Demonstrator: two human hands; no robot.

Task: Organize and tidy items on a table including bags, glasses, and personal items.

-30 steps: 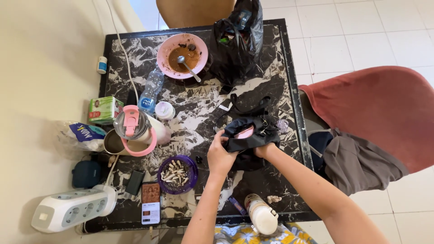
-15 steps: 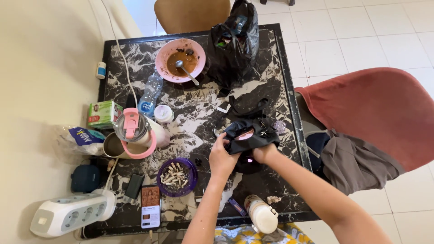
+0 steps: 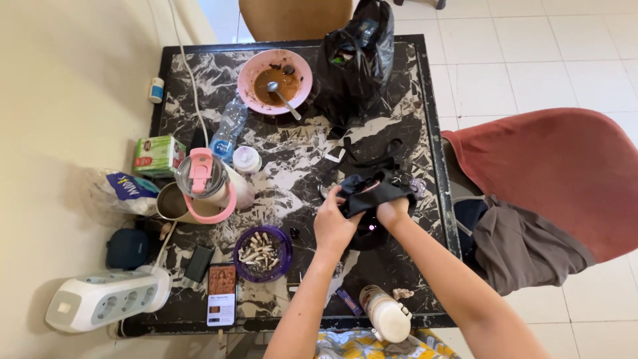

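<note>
Both of my hands grip a small black fabric pouch [image 3: 374,189] over the right half of the black marble table [image 3: 292,166]. My left hand [image 3: 334,223] pinches its left edge. My right hand [image 3: 392,213] holds its lower right side. A pink lining or object shows inside the pouch opening. Black straps trail from the pouch toward the far side. A dark round object with a small glowing spot [image 3: 367,233] lies under my hands, partly hidden.
A pink bowl with spoon [image 3: 276,81], black plastic bag [image 3: 355,60], water bottle [image 3: 226,129], pink-lidded tumbler [image 3: 206,183], purple ashtray [image 3: 261,252], phone [image 3: 221,294] and white bottle [image 3: 387,315] crowd the table. A red chair with clothes [image 3: 551,193] stands right; a power strip [image 3: 100,302] lies left.
My hands have drawn closer together on the pouch, bunching it tighter. The camera view has shifted slightly, so everything sits a little to the right.
</note>
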